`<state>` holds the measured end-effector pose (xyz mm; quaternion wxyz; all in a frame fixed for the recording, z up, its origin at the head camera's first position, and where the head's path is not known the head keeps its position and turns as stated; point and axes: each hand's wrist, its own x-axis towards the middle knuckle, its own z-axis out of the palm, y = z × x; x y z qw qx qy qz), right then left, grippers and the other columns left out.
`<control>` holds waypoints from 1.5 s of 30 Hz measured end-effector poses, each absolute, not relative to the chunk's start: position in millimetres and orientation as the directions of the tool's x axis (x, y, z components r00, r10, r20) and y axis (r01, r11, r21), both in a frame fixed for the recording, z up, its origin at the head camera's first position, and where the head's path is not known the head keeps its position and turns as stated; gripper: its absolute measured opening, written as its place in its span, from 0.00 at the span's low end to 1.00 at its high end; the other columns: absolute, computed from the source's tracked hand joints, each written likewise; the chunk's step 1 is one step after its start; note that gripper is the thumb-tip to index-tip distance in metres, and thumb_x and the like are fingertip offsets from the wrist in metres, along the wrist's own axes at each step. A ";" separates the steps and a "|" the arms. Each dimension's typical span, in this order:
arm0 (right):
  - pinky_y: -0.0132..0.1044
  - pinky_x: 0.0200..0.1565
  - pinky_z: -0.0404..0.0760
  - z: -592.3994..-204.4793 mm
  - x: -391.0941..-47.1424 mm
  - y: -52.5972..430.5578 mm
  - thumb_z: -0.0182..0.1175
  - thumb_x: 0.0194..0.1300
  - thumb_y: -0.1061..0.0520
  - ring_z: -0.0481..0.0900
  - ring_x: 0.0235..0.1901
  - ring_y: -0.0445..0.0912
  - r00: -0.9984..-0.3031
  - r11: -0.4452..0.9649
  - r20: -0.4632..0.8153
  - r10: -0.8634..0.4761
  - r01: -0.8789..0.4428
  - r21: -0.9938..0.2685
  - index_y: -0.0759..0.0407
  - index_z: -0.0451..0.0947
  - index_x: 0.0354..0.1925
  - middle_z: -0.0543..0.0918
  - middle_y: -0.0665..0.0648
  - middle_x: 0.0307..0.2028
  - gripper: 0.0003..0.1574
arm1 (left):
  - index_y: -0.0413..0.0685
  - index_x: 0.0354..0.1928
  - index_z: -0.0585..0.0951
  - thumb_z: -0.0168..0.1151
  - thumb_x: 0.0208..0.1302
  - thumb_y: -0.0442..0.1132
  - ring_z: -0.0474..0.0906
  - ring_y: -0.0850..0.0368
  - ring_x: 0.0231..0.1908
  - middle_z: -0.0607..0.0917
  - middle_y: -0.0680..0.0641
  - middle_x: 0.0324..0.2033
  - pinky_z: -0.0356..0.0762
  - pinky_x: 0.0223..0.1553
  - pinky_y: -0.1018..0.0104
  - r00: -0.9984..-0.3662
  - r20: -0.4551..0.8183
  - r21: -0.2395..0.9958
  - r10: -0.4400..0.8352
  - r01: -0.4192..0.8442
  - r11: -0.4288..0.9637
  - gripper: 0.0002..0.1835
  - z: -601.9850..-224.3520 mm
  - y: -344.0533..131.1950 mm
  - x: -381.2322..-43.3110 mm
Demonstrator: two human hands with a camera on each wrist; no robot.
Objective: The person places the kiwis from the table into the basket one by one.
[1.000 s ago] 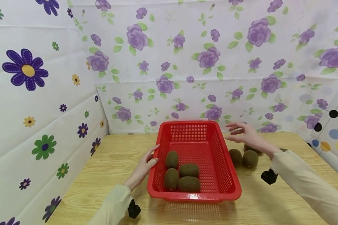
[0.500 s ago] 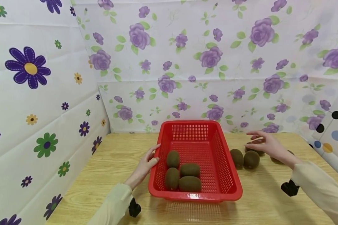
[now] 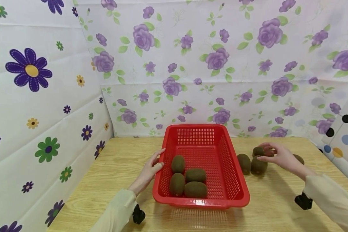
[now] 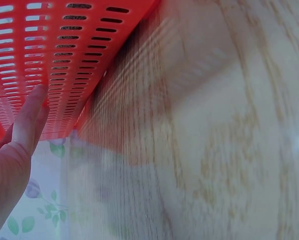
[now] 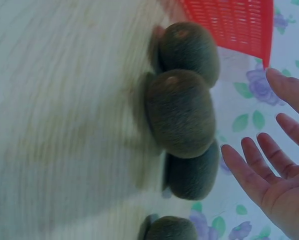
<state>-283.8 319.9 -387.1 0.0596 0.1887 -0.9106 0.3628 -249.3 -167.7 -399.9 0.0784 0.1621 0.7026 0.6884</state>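
A red plastic basket [image 3: 201, 203] stands on the table with several brown kiwis in its left front part, one of them a kiwi [image 3: 195, 189] lying sideways. My left hand [image 3: 146, 172] touches the basket's left side; in the left wrist view its extended fingers [image 4: 25, 122] lie against the slotted outer wall. Right of the basket, my right hand [image 3: 281, 158] hovers over loose kiwis with spread fingers and nothing held. Nearest it are the back kiwi [image 3: 258, 151] and a front kiwi [image 3: 259, 165]. In the right wrist view the fingertips seem close beside a kiwi [image 5: 194, 172].
Another kiwi [image 3: 244, 163] sits close to the basket's right wall. Partly behind my right wrist lies one more kiwi [image 3: 299, 159]. The wooden table [image 3: 121, 154] ends at a floral cloth backdrop [image 3: 188, 64], with another patterned cloth [image 3: 46, 106] on the left.
My right hand has moved away from the basket's right rim, rightward and then down toward the back kiwi. The left hand stays at the basket. The view has shifted slightly.
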 end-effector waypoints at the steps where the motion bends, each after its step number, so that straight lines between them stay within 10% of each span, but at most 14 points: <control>1: 0.41 0.34 0.75 -389.2 -284.0 320.9 0.65 0.54 0.51 0.73 0.40 0.59 -0.923 0.673 0.245 -0.298 -0.385 -0.632 0.70 0.67 0.54 0.73 0.68 0.43 0.35 | 0.44 0.68 0.55 0.46 0.64 0.28 0.70 0.34 0.46 0.66 0.28 0.51 0.77 0.36 0.54 -0.935 0.114 0.993 0.336 0.120 -0.002 0.30 -399.8 -167.6 -249.4; 45: 0.53 0.39 0.72 -438.3 -286.3 324.6 0.69 0.48 0.45 0.68 0.45 0.63 -0.960 0.732 0.161 -0.229 -0.279 -0.622 0.74 0.60 0.57 0.70 0.73 0.46 0.50 | 0.45 0.68 0.54 0.47 0.66 0.29 0.69 0.34 0.47 0.65 0.28 0.53 0.76 0.36 0.52 -0.930 0.116 0.992 0.349 0.125 0.001 0.29 -405.6 -170.7 -253.9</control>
